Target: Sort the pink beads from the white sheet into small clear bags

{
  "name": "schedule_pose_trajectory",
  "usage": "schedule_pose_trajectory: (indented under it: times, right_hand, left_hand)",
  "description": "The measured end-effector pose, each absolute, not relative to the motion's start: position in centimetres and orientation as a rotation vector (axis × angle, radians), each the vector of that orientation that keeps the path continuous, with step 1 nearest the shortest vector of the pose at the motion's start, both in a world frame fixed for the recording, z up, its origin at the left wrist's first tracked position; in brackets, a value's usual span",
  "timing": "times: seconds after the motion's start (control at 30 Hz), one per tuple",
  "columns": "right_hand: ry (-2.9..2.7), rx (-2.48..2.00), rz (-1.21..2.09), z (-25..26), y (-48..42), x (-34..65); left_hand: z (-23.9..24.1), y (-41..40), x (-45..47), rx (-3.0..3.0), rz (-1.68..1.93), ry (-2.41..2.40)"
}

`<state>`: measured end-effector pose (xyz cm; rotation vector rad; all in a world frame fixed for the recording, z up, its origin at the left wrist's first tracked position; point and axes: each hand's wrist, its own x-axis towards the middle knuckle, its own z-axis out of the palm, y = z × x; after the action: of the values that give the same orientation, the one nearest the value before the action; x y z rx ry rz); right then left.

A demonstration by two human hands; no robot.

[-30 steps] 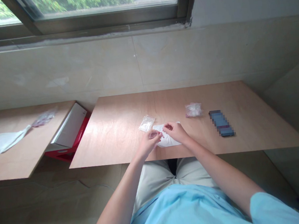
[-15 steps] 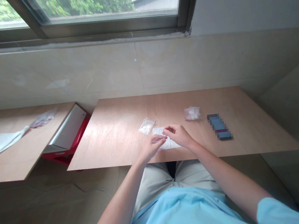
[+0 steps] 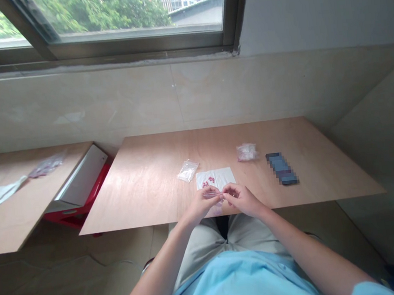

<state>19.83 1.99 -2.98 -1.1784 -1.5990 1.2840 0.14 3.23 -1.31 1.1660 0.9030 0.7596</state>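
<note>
At the table's front edge, my left hand is closed on a small clear plastic bag with a pinkish tint. My right hand meets it with thumb and fingers pinched at the bag's right end; whether a small piece is between those fingers I cannot make out. Just beyond both hands lies a white sheet, cloth or paper, with several small red pieces grouped on its left half. Something pale purple shows beneath the hands, partly hidden.
A flat clear bag lies left of the sheet. A fuller clear bag sits at the back right, near a blurred dark blue phone-shaped object. Across a gap, the left table holds white sheets and a plastic bag.
Both hands have drawn back from over the white sheet towards the front edge, uncovering the red pieces. My right hand has come down to the bag in my left. The camera view has shifted slightly.
</note>
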Motion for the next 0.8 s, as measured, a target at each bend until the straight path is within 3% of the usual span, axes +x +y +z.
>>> schedule_pose_trajectory:
  times: [0.8]
  right_hand:
    - [-1.708, -1.205, 1.089, -2.8, 2.3, 20.1]
  left_hand:
    - [-2.8, 3.6, 1.0, 1.296, 0.810, 1.017]
